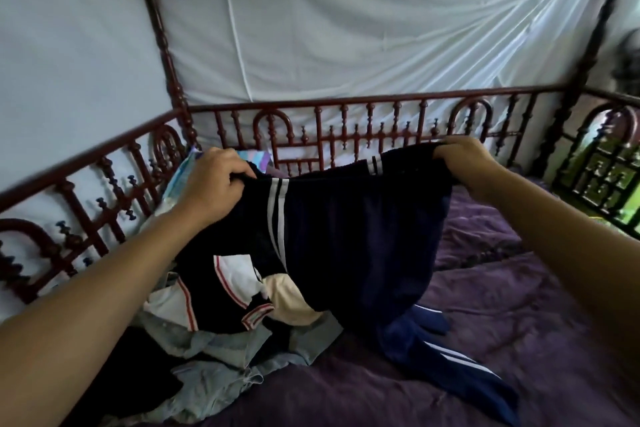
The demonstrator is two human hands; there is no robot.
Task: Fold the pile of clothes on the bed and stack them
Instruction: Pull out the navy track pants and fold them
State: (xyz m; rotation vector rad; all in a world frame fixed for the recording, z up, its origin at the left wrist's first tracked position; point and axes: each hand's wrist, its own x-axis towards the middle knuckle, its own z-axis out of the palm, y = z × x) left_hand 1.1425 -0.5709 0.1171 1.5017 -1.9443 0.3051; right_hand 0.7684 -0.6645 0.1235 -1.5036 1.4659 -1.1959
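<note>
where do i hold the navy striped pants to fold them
Grip the navy striped pants by the top edge, one end each, from above, as the left hand and right hand do: it stretches flat and the legs hang to the bedcover.

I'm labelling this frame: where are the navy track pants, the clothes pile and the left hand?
navy track pants (346, 239), head view, plain fabric beside the white stripes
clothes pile (225, 348), head view, grey-blue garment
left hand (211, 184), head view, back of hand
</note>
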